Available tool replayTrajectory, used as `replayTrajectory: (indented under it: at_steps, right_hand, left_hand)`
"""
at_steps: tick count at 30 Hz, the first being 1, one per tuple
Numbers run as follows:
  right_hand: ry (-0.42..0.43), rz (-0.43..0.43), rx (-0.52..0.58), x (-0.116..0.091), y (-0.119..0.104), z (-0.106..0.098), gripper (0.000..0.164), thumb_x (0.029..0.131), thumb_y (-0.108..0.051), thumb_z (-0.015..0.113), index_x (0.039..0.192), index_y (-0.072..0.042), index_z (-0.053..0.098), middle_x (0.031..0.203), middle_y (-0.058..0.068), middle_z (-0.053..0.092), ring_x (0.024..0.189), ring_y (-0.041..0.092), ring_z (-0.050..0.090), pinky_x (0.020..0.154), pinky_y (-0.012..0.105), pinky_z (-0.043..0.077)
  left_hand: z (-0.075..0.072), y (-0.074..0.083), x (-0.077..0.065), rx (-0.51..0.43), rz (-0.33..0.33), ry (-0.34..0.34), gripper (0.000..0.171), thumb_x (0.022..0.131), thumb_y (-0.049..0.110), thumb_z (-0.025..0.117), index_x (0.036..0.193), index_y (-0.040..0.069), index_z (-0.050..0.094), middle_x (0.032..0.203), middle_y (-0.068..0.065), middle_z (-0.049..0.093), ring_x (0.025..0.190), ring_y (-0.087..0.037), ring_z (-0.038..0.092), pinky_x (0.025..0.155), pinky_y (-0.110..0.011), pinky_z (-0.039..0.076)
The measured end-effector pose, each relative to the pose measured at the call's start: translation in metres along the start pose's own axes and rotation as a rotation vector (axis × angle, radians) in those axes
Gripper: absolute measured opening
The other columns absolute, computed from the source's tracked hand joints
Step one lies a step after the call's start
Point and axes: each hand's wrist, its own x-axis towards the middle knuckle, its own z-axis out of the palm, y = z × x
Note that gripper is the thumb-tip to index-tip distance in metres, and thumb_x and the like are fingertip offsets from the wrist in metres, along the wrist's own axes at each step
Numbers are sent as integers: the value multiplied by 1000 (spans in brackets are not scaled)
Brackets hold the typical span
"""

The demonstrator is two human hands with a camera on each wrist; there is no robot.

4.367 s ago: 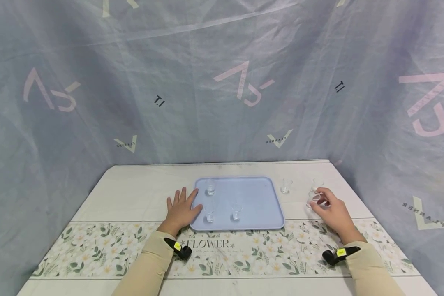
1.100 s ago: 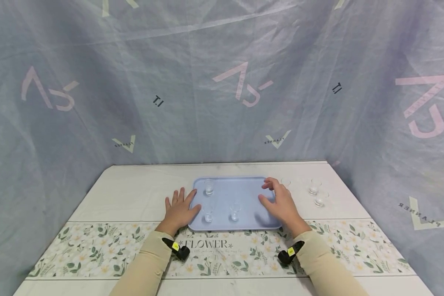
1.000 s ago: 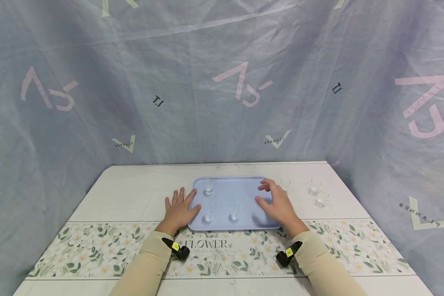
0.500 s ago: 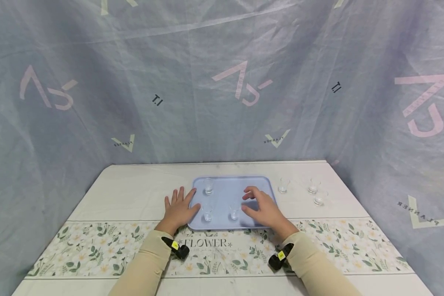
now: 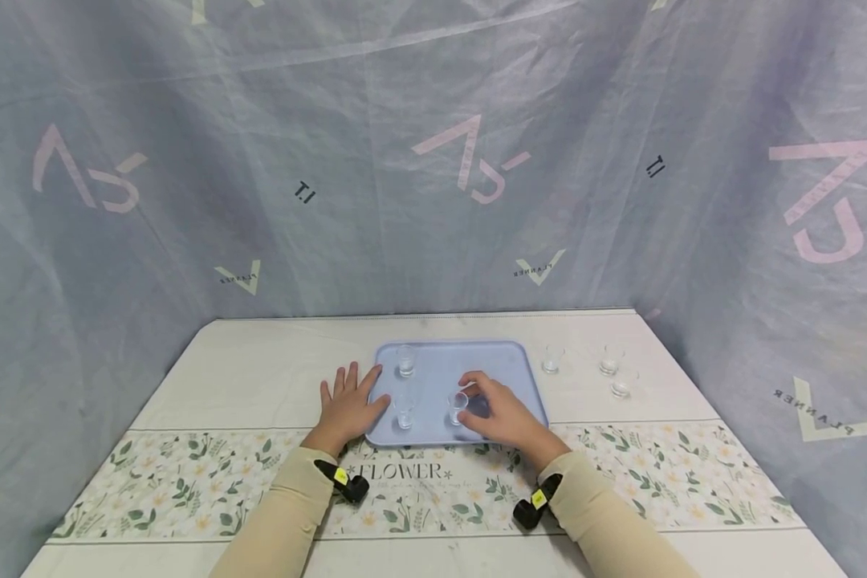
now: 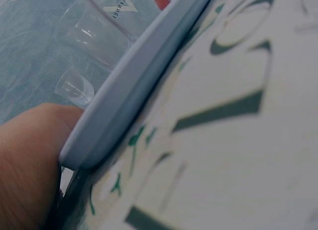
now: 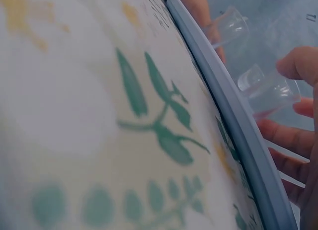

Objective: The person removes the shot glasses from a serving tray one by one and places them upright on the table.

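Note:
Three small clear shot glasses stand upright on a light blue tray (image 5: 502,353). One glass (image 5: 457,408) is at the front middle, with the thumb and curled fingers of my right hand (image 5: 502,411) around it. In the right wrist view, the thumb is by that glass's (image 7: 273,95) rim and the fingers are at its other side. My left hand (image 5: 343,409) lies with fingers spread at the tray's left edge, thumb and forefinger reaching the rim. Close to that thumb is the front-left glass (image 5: 405,416); farther back sits another glass (image 5: 405,363).
Right of the tray, three more shot glasses stand on the white table: one near the tray (image 5: 551,361), one farther right (image 5: 609,361) and one in front of it (image 5: 621,385). A floral cloth band (image 5: 260,490) crosses the front; a grey curtain (image 5: 318,241) hangs behind.
My right hand set a shot glass down near the others on the right, then moved left over the tray to the front-middle glass. My left hand stayed at the tray's edge.

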Motion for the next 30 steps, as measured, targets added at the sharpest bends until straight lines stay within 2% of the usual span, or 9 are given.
replayTrajectory:
  at_steps: [7, 12, 16, 24, 30]
  right_hand:
    - [-6, 1, -8, 0, -5, 4, 43, 91, -25, 72, 127, -10, 54, 105, -6, 71, 104, 21, 66, 97, 49, 48]
    - [3, -59, -50, 1, -4, 6, 36, 93, -22, 70, 124, -9, 57, 103, -4, 71, 94, 18, 66, 87, 45, 51]
    - [-2, -67, -65, 1, -4, 7, 33, 94, -21, 70, 123, -9, 57, 105, -3, 70, 88, 14, 64, 82, 41, 51]
    - [-7, -47, -92, 0, -4, 6, 34, 95, -24, 70, 125, -13, 57, 107, -4, 69, 92, 14, 65, 84, 41, 52]
    - [44, -51, -93, -1, 4, -1, 35, 94, -22, 72, 125, -12, 58, 104, -4, 70, 95, 16, 68, 87, 43, 54]
  left_hand:
    - [-3, 4, -2, 12, 3, 16, 71, 101, 52, 45, 162, 19, 28, 166, -26, 9, 152, -48, 1, 115, -70, -7]
    - [-5, 6, -4, 14, 0, 18, 71, 101, 50, 47, 162, 18, 28, 166, -26, 9, 152, -48, 1, 115, -70, -5]
    - [-5, 5, -4, 17, -4, 13, 71, 101, 50, 47, 162, 19, 28, 167, -25, 9, 153, -48, 1, 115, -70, -5]
    - [-4, 4, -3, 29, -7, 10, 71, 101, 52, 47, 162, 21, 27, 167, -24, 8, 153, -47, 0, 115, -70, -5]
    - [-5, 5, -3, 23, -7, 8, 72, 101, 52, 48, 162, 21, 27, 167, -24, 8, 153, -47, 0, 115, -70, -5]
